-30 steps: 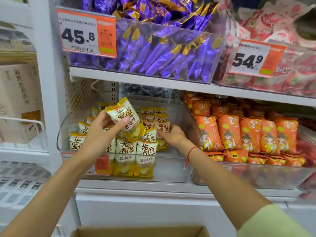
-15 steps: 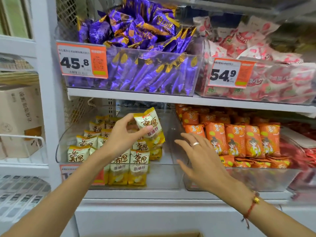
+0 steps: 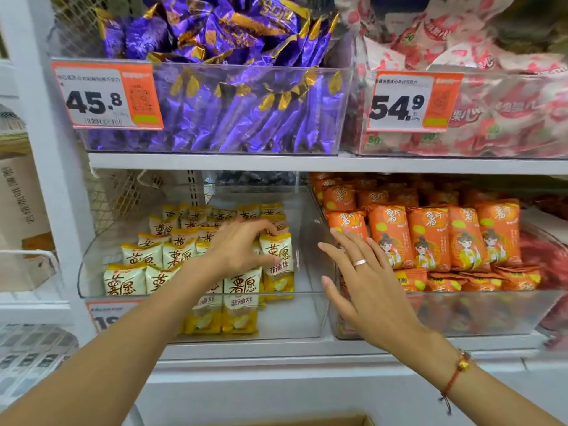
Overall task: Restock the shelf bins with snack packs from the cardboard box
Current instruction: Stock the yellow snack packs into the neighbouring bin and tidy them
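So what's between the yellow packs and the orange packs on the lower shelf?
Head view: bare bin floor, then the two bins' adjoining clear walls. The open right hand hovers in front of that stretch.

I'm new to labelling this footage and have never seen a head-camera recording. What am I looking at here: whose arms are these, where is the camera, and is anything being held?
There is no machine here: a person wears one wide-angle camera on the head, so you see their own two bare arms reaching forward. They face a white store shelf of clear bins. The left hand reaches into the lower left bin and pinches a yellow-and-white snack pack, standing it beside the other rows. The right hand, wearing a ring, is open and holds nothing; it hovers in front of the bin of orange snack packs. Above sit purple-wrapped sweets and red-and-white packs, with price tags. The cardboard box edge shows at the bottom.
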Demonstrator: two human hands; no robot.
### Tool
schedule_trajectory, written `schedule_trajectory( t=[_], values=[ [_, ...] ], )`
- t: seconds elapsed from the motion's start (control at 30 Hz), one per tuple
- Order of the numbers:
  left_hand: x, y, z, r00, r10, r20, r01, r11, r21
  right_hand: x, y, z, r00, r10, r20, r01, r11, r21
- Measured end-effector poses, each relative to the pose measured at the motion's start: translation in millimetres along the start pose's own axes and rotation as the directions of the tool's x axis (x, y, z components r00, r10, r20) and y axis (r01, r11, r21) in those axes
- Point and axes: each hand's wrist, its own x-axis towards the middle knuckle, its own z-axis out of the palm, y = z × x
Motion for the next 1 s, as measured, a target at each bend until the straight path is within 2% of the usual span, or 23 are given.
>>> schedule_trajectory(
  t=[0.13,0.23,0.37,0.43,0.5,0.57,0.6,0.67,0.7,0.73,0.77,0.8,0.87,0.9,0.93,1.0],
  values=[
    [8.2,-0.7,-4.9,0.99,0.037,0.138,-0.054,0.991,0.122,-1.0,0.8,2.2,1.0,-0.004,-0.024,0.005,1.0,0.016],
    [14.8,1.8,-1.9,0.987,-0.01,0.159,-0.015,0.988,0.152,-1.1,0.4,2.0,1.0,-0.006,-0.028,0.007,1.0,0.02],
    [8.6,9.0,1.3,0.985,-0.074,0.156,0.058,0.993,0.103,-0.9,0.3,0.6,1.0,-0.01,-0.01,0.011,0.999,0.042],
    [-3.1,11.9,-3.7,0.997,-0.063,0.051,0.059,0.996,0.074,-0.7,-0.6,-5.8,0.999,-0.009,-0.034,0.011,0.997,0.073],
    [-25.2,17.4,-8.9,0.984,-0.008,-0.18,0.013,1.0,0.023,-4.3,-4.0,-17.7,0.99,-0.06,-0.128,0.073,0.993,0.095],
    [-64.8,26.6,-7.2,0.89,-0.012,-0.455,-0.045,0.993,-0.114,-17.0,-10.3,-26.7,0.967,-0.15,-0.207,0.181,0.974,0.139],
    [-89.7,30.6,-1.5,0.83,-0.039,-0.556,-0.077,0.98,-0.185,-27.2,-14.1,-27.7,0.963,-0.182,-0.199,0.219,0.958,0.185],
    [-138.3,33.7,21.8,0.758,-0.106,-0.644,-0.11,0.952,-0.287,-49.5,-24.5,-23.9,0.972,-0.226,-0.057,0.233,0.931,0.28],
    [-159.1,31.7,39.6,0.757,-0.15,-0.636,-0.096,0.937,-0.335,-59.8,-30.9,-19.0,0.963,-0.253,0.094,0.213,0.927,0.309],
    [-177.4,27.5,60.2,0.776,-0.208,-0.596,-0.055,0.919,-0.391,-68.8,-36.2,-10.1,0.914,-0.276,0.298,0.178,0.932,0.317],
    [-194.2,22.5,82.6,0.802,-0.274,-0.531,0.014,0.897,-0.442,-76.9,-40.9,1.4,0.814,-0.284,0.507,0.145,0.944,0.296],
    [-209.5,16.5,105.9,0.829,-0.336,-0.448,0.099,0.875,-0.473,-84.6,-44.9,15.2,0.683,-0.277,0.676,0.13,0.957,0.261],
    [-238.2,3.3,154.6,0.869,-0.42,-0.262,0.263,0.839,-0.476,-102.2,-54.8,47.1,0.445,-0.246,0.861,0.128,0.969,0.211],
    [-252.0,-2.5,177.7,0.875,-0.455,-0.168,0.331,0.813,-0.479,-112.8,-60.7,63.9,0.373,-0.228,0.899,0.141,0.972,0.188],
    [-265.3,-8.6,201.2,0.869,-0.49,-0.065,0.399,0.774,-0.491,-125.2,-66.8,81.7,0.345,-0.201,0.917,0.141,0.977,0.161],
    [-287.9,-16.1,237.6,0.832,-0.538,0.132,0.525,0.691,-0.496,-153.0,-81.2,117.1,0.36,-0.136,0.923,0.023,0.99,0.137]
  ],
)
